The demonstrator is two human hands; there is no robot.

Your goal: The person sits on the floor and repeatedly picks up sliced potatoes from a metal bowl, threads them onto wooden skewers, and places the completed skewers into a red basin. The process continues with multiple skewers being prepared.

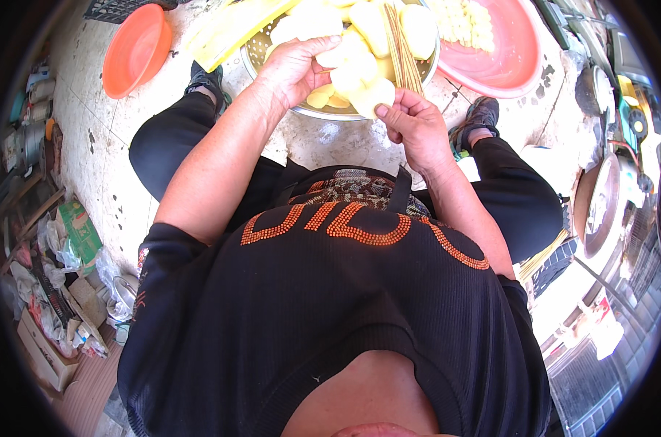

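A metal colander (336, 113) stands before me, holding pale peeled potatoes (370, 27) and some thin slices (322, 96). My left hand (295, 71) is above its left side, gripping a short row of overlapping potato slices (355, 71); a bit of thin stick shows by the fingers, the rest hidden. Between thumb and fingers, my right hand (415, 123) pinches the edge of the nearest slice (375, 98) at the row's lower right end. A bundle of thin wooden skewers (402, 52) lies across the potatoes at the colander's right. Glare washes out the slices' detail.
On the right, a pink basin (505, 71) holds pale sliced pieces (464, 24). A yellow object (229, 33) lies left of the colander, near an orange basin (136, 52). My shoes (475, 120) flank the colander. Clutter and a green box (79, 235) line the left side.
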